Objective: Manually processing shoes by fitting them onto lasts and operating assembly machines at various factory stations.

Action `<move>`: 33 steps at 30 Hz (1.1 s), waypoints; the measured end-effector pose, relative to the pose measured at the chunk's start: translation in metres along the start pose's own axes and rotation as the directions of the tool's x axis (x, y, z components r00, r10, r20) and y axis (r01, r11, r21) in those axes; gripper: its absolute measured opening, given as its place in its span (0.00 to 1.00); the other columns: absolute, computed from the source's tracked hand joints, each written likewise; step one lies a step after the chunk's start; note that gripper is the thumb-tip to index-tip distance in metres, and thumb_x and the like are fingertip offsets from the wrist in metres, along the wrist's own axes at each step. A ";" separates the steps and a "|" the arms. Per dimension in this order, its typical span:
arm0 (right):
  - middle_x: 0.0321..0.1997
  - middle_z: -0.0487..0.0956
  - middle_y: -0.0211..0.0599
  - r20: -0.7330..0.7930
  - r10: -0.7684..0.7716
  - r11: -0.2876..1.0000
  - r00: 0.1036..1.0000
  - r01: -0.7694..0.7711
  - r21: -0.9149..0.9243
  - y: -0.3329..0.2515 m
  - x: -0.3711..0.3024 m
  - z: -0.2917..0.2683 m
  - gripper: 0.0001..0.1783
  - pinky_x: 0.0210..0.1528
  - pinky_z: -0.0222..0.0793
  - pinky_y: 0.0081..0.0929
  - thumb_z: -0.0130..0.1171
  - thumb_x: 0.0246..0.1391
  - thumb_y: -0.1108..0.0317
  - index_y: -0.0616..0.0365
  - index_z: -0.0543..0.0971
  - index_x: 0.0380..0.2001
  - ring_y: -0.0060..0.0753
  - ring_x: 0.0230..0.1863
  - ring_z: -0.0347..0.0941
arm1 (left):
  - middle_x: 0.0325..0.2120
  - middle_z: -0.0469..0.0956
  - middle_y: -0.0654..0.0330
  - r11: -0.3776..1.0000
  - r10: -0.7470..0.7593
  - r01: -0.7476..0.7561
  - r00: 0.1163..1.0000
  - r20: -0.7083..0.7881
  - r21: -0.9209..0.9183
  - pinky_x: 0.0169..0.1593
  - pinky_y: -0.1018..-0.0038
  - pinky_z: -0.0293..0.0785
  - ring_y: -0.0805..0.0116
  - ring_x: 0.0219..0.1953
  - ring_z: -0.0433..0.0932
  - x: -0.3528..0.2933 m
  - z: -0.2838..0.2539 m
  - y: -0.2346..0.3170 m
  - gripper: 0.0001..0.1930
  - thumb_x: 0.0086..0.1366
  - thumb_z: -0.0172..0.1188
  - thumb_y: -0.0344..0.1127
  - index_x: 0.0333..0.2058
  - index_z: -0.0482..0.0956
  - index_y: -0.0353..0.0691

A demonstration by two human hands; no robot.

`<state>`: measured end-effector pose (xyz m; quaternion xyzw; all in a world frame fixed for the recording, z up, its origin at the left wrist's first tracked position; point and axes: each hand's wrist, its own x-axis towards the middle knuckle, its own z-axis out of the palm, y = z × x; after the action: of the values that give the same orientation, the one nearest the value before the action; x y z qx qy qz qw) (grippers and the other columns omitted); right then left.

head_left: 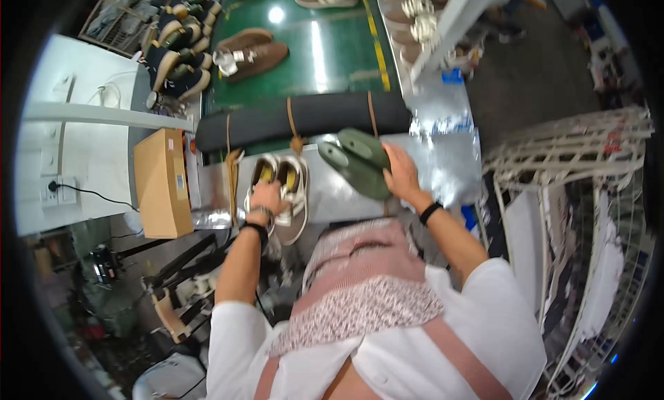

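Your right hand (402, 170) is closed on the right side of two green shoe forms (365, 170), held together above the metal ledge (335, 201), their holed ends pointing far and left. They look hard, smooth and rigid, so expect them not to give under your fingers; they are probably solid enough to carry some weight, and their glossy faces may slide against each other. Take them around the thick middle, with the thumb opposing the fingers, rather than by the tapering ends.

Your left hand (268, 196) is over the left shoe of the pale laced pair (293, 227), fingers bent at the tongue and laces; whether it grips or only presses, you cannot tell from here. The pair lies on the left part of the ledge, near side of the black roll (263, 125), toes toward you and yellow-lined openings facing far. These shoes should be light, with soft uppers that crease and a firmer sole. Hold them low along the sides, where the sole backs your grip; loose laces would pull and twist.
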<state>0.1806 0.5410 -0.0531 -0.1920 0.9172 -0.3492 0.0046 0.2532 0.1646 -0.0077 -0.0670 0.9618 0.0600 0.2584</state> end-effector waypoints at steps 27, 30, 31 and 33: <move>0.72 0.60 0.48 -0.166 0.318 0.926 0.933 -0.344 -0.158 -0.134 -0.053 0.044 0.17 0.72 0.47 0.64 0.62 0.44 0.73 0.55 0.85 0.42 0.62 0.74 0.49 | 0.47 0.80 0.42 0.678 0.708 -0.709 0.701 -0.086 -0.195 0.55 0.56 0.74 0.45 0.49 0.79 0.198 -0.096 0.141 0.30 0.60 0.68 0.49 0.54 0.74 0.34; 0.73 0.55 0.57 -0.323 0.767 0.640 0.554 -0.690 0.338 -0.134 -0.083 0.084 0.36 0.73 0.51 0.54 0.67 0.48 0.59 0.55 0.70 0.61 0.64 0.74 0.49 | 0.39 0.81 0.43 0.664 0.608 -0.601 0.780 -0.146 -0.444 0.49 0.60 0.75 0.49 0.43 0.80 0.168 0.028 0.117 0.29 0.65 0.62 0.52 0.52 0.75 0.30; 0.75 0.52 0.59 -0.221 0.904 0.427 0.366 -0.746 0.511 -0.128 -0.093 0.105 0.47 0.73 0.50 0.52 0.69 0.48 0.52 0.56 0.62 0.68 0.62 0.75 0.48 | 0.38 0.81 0.44 0.732 0.538 -0.513 0.839 -0.082 -0.449 0.47 0.62 0.75 0.51 0.41 0.80 0.156 0.053 0.115 0.29 0.67 0.60 0.52 0.53 0.75 0.28; 0.77 0.48 0.57 0.311 0.936 -0.155 0.167 -0.598 0.786 -0.116 -0.100 0.122 0.62 0.74 0.51 0.48 0.71 0.45 0.41 0.58 0.48 0.73 0.57 0.76 0.47 | 0.35 0.81 0.49 0.539 0.540 -0.406 0.839 -0.068 -0.738 0.44 0.63 0.74 0.56 0.37 0.78 0.137 0.076 0.123 0.31 0.69 0.59 0.53 0.53 0.74 0.25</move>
<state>0.3316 0.4191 -0.0834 0.5146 0.5346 -0.6578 0.1292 0.1536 0.2836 -0.1326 0.1047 0.8124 0.5094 0.2638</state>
